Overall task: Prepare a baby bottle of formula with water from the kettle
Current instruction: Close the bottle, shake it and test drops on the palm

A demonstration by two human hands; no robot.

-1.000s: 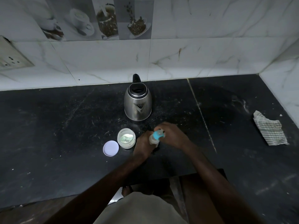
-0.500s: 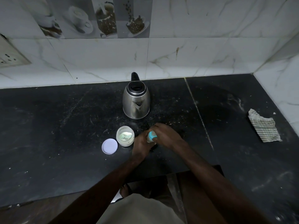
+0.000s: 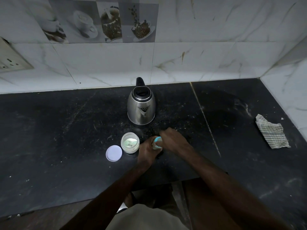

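Baby bottle (image 3: 157,145) location: centre of view, over the black stone counter (image 3: 58,130) near its front edge. It is mostly hidden by both hands and its base isn't visible.

- Counter is dusty, with a pale seam running front to back to the right of the hands.
- White marble-look wall tiles (image 3: 207,47) run behind and along the right side, with a strip of coffee-picture tiles up top. Socket plate (image 3: 11,60) at far left.
- Steel kettle (image 3: 141,107) stands behind the bottle, lid down, black handle toward the wall, spout toward the person. It's clear of both hands.
- Striped cloth (image 3: 272,131) is crumpled at far right, well apart from everything else.
- Open formula jar (image 3: 130,144) sits just left of the left hand, with pale powder inside and what looks like a scoop.
- White lid (image 3: 114,153) lies flat just beside the jar on its left. Touching or not, can't tell.
- Left hand (image 3: 147,153): fingers wrapped round the bottle body, holding it.
- Right hand (image 3: 174,141): reaches in from the right, fingers curled tight onto the light-blue ring at the bottle top.
- Bottle contents are hidden.
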